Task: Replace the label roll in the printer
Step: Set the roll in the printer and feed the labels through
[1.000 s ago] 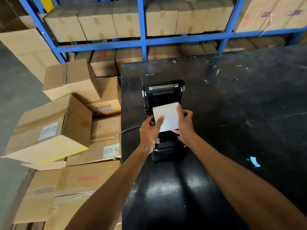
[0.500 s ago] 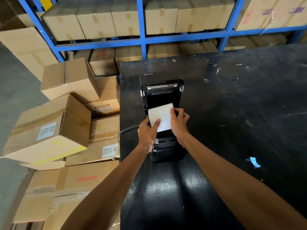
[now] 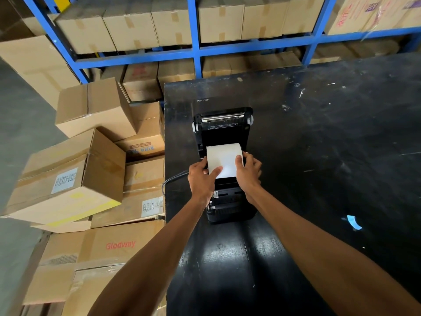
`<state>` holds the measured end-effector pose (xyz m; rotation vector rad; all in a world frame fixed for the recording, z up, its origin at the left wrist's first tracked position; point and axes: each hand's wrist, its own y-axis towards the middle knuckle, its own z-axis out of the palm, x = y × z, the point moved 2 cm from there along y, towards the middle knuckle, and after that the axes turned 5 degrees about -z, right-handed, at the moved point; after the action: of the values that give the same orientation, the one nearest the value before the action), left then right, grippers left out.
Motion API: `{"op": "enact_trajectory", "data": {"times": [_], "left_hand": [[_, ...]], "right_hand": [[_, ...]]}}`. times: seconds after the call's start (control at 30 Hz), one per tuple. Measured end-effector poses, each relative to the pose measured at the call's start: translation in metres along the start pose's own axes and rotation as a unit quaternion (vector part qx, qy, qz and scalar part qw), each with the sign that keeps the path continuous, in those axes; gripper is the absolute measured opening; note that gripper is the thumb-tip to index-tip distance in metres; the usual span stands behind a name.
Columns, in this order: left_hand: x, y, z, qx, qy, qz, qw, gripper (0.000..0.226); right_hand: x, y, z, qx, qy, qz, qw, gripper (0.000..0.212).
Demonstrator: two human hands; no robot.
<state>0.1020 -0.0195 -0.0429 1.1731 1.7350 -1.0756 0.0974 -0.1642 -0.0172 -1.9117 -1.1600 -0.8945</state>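
Label roll sits mid-frame in the open printer, its loose end drawn toward the front. Left hand and right hand pinch its edges, probably to keep it square over the feed path.

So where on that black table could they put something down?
Right of the printer the black table lies bare up to the blue scrap; the near strip between the forearms is bare too. Left of the printer is narrow, with the cable and cardboard boxes.
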Motion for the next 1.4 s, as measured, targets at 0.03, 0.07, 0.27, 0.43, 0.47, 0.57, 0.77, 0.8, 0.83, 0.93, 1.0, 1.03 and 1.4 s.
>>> {"op": "enact_trajectory", "data": {"times": [0.03, 0.07, 0.27, 0.43, 0.47, 0.57, 0.77, 0.8, 0.83, 0.93, 1.0, 1.03, 1.4], "left_hand": [[0.0, -0.002, 0.001, -0.002, 0.004, -0.003, 1.0, 0.058], [0.001, -0.004, 0.003, -0.005, 0.007, -0.004, 1.0, 0.055], [0.001, -0.01, 0.011, -0.032, 0.014, 0.002, 0.999, 0.053], [0.006, -0.013, 0.011, -0.047, 0.037, 0.002, 0.998, 0.048], [0.006, -0.014, 0.011, -0.052, 0.045, 0.001, 0.998, 0.048], [0.004, -0.012, 0.012, -0.056, 0.049, -0.01, 0.997, 0.049], [0.006, -0.009, 0.006, -0.047, 0.054, -0.011, 0.997, 0.053], [0.005, -0.01, 0.005, -0.046, 0.059, -0.006, 0.997, 0.054], [0.004, -0.011, 0.003, -0.045, 0.066, -0.001, 0.997, 0.053], [0.003, -0.013, 0.002, -0.037, 0.09, 0.014, 0.995, 0.051], [0.0, -0.015, 0.003, -0.032, 0.102, 0.02, 0.994, 0.05], [-0.002, -0.016, 0.004, -0.031, 0.106, 0.021, 0.994, 0.05], [-0.006, -0.021, 0.004, -0.024, 0.109, 0.028, 0.993, 0.047]], "right_hand": [[-0.002, 0.0, 0.001, 0.002, -0.001, 0.003, 1.0, 0.043], [-0.005, 0.001, 0.002, 0.005, -0.002, 0.006, 1.0, 0.043], [-0.017, 0.004, 0.003, 0.011, -0.03, 0.004, 0.999, 0.046], [-0.023, 0.001, 0.003, 0.026, -0.051, -0.019, 0.998, 0.045], [-0.025, 0.0, 0.003, 0.025, -0.054, -0.022, 0.998, 0.045], [-0.025, 0.0, 0.003, 0.019, -0.054, -0.024, 0.998, 0.044], [-0.028, -0.005, -0.006, 0.021, -0.028, -0.031, 0.999, 0.039], [-0.03, -0.007, -0.009, 0.025, -0.059, -0.036, 0.997, 0.037], [-0.032, -0.01, -0.011, 0.03, -0.097, -0.044, 0.994, 0.036], [-0.034, -0.017, -0.016, 0.044, -0.183, -0.071, 0.98, 0.036], [-0.031, -0.018, -0.021, 0.05, -0.19, -0.06, 0.979, 0.036], [-0.029, -0.016, -0.022, 0.051, -0.183, -0.045, 0.981, 0.035], [-0.025, -0.016, -0.016, 0.036, 0.083, 0.092, 0.992, 0.033]]}}
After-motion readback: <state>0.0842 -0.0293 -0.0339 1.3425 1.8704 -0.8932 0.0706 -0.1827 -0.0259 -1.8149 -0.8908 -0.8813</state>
